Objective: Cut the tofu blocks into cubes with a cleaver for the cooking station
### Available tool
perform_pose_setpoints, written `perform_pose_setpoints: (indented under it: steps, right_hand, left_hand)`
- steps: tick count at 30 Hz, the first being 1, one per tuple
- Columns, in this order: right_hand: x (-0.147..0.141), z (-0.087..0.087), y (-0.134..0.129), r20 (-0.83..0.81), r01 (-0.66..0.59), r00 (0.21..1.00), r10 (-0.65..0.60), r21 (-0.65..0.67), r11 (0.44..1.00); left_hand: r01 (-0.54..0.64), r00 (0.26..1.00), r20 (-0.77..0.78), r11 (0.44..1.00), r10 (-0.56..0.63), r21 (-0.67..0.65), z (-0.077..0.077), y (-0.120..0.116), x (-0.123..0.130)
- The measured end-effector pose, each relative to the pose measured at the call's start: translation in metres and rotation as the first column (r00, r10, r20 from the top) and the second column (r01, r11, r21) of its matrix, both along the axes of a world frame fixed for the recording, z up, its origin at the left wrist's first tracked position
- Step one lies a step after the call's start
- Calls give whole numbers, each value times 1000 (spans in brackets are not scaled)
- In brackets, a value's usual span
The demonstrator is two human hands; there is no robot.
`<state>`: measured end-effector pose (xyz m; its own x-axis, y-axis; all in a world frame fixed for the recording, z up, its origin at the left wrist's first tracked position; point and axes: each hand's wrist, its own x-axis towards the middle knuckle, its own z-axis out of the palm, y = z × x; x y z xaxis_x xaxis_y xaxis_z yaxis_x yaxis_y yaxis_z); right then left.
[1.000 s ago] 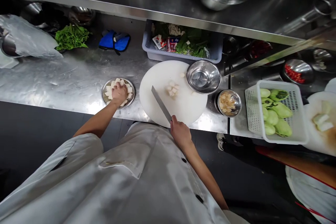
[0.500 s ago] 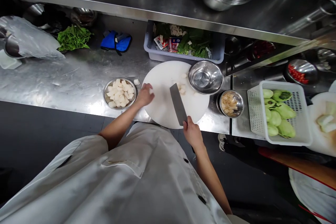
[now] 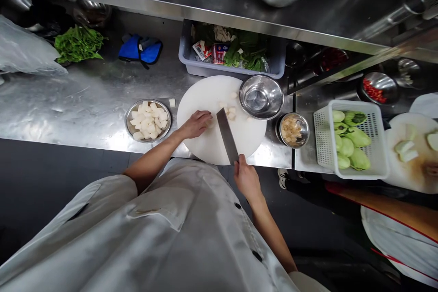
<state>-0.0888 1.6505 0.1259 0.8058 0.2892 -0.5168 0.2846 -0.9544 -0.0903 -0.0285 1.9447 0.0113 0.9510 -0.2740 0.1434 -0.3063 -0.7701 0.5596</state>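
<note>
Clamping the handle of the cleaver (image 3: pixel 227 136), my right hand (image 3: pixel 247 177) has its grip closed, the blade over the round white board (image 3: pixel 191 96) and pale chunks (image 3: pixel 232 113) near its tip. My left hand (image 3: pixel 196 124) is over the board; I cannot tell whether its grip holds anything. White pieces (image 3: pixel 148 121) fill a dish (image 3: pixel 127 124) on the bench (image 3: pixel 85 114).

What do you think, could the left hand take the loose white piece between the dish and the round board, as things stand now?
Probably yes. The white piece lies uncovered on the counter, close to the left hand, and the knife is on that hand's other side.
</note>
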Motion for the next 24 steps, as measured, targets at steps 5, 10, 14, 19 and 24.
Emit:
perform_pose_setpoints:
  steps: [5, 10, 14, 19, 24]
  right_hand:
    - [-4, 13, 8, -6, -28, 1000, 28, -57, 998]
    - [-7, 21, 17, -34, -53, 998, 51, -83, 995]
    - [1, 13, 25, -96, -50, 994, 45, -53, 997]
    - [10, -18, 20, -86, -25, 996, 29, 47, 999]
    - [-9, -53, -6, 97, 50, 993, -70, 195, 979]
  left_hand:
    - [-61, 998, -5, 996, 61, 69, -12, -22, -1]
    - [-96, 995, 24, 994, 95, 56, -16, -32, -7]
    - [-56, 997, 47, 998, 54, 31, -16, -30, -4]
    - [-81, 995, 60, 996, 79, 25, -16, -40, -5]
    - [-101, 995, 14, 994, 101, 47, -6, -12, 3]
